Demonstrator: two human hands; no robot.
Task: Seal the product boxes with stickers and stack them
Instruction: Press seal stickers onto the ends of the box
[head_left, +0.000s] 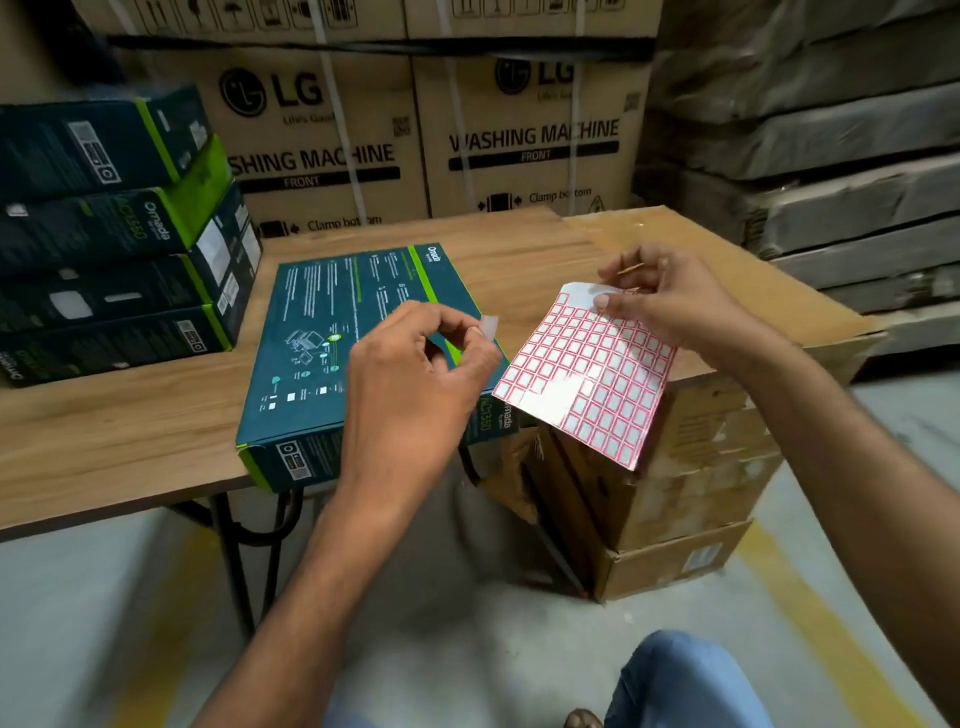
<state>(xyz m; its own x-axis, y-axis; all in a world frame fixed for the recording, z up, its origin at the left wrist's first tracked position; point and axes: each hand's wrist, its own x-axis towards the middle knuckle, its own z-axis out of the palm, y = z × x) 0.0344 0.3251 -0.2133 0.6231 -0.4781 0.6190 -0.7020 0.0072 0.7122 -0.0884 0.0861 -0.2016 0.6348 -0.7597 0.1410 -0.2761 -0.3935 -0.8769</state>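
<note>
A dark teal and green product box (322, 358) lies flat on the wooden table (119, 426), its near end over the front edge. My left hand (415, 384) hovers above the box's near right part and pinches one small white sticker (488, 328) between thumb and forefinger. To the right, my right hand (660, 306) holds a sheet of red-bordered stickers (587, 379) by its top corner, the sheet hanging tilted in the air. A stack of several similar boxes (114, 234) stands at the table's back left.
Large cardboard washing-machine cartons (530, 140) stand behind the table. Brown cartons (691, 483) are stacked at the table's right end, below the sheet. Wrapped flat packs (841, 171) are piled at the far right. The floor (467, 623) has yellow lines; my knee (685, 680) shows at the bottom.
</note>
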